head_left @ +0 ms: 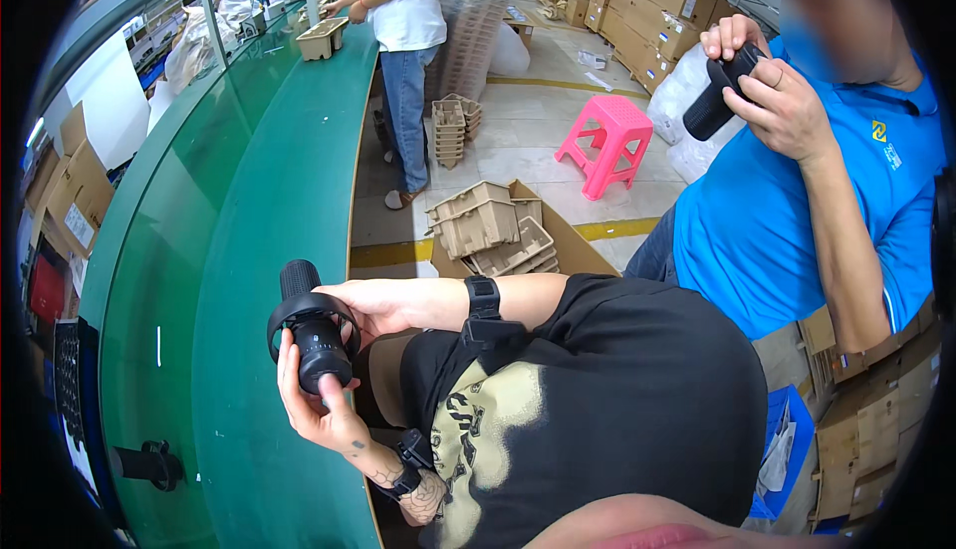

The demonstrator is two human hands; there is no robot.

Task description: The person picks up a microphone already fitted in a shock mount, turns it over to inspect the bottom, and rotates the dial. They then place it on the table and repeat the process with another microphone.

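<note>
yellow logo [880, 132] on blue shirt [742, 225]; dark lettering [462, 418] on black shirt [627, 390].

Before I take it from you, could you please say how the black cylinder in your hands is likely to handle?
The cylinder will probably stay stiff, as its body looks straight and rigid. Its ribbed end should resist slipping. Set on its side, it might roll crookedly, given the wide ring around its middle.
</note>
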